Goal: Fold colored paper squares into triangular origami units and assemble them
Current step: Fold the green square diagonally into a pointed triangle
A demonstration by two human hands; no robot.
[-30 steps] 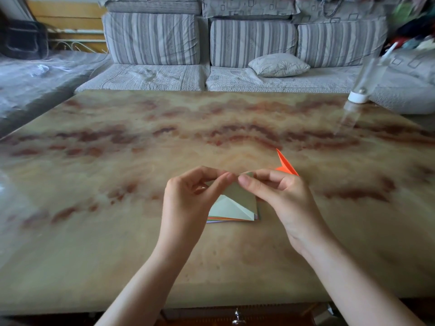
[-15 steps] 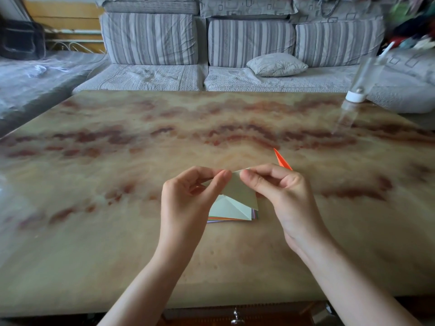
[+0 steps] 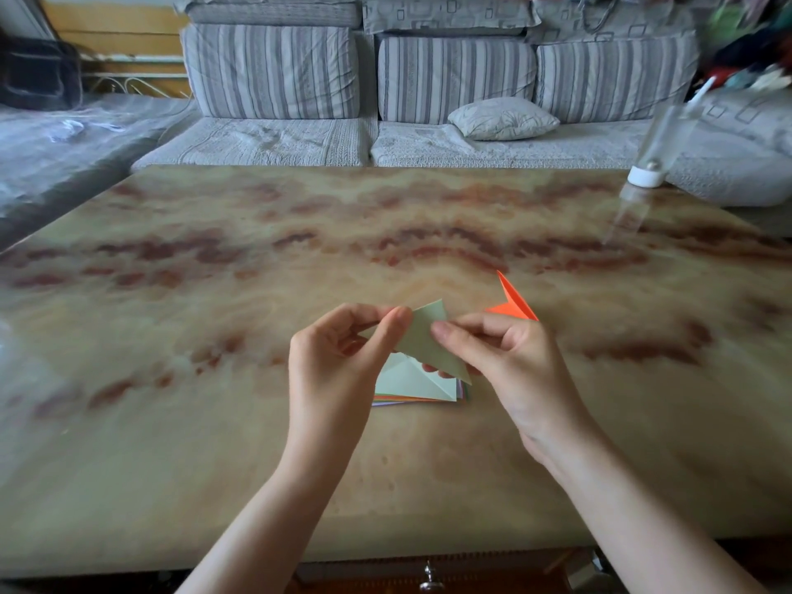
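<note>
Mid-fold: pale green sheet (image 3: 428, 342), apparently the second unit.
Left hand (image 3: 338, 370) pinches the sheet's left edge between thumb and forefinger; right hand (image 3: 510, 362) pinches its right side, other fingers curled. The sheet is held just above the stack of coloured squares (image 3: 418, 398); the orange unit (image 3: 512, 304) lies just beyond (assembly not begun). Next: align corners, press the crease flat.

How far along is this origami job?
Done: one orange unit lies folded on the table. In hand: left hand and right hand pinch a pale green sheet, mid-fold. Left: the stack of coloured squares beneath, and assembly, since no units are joined.
</note>
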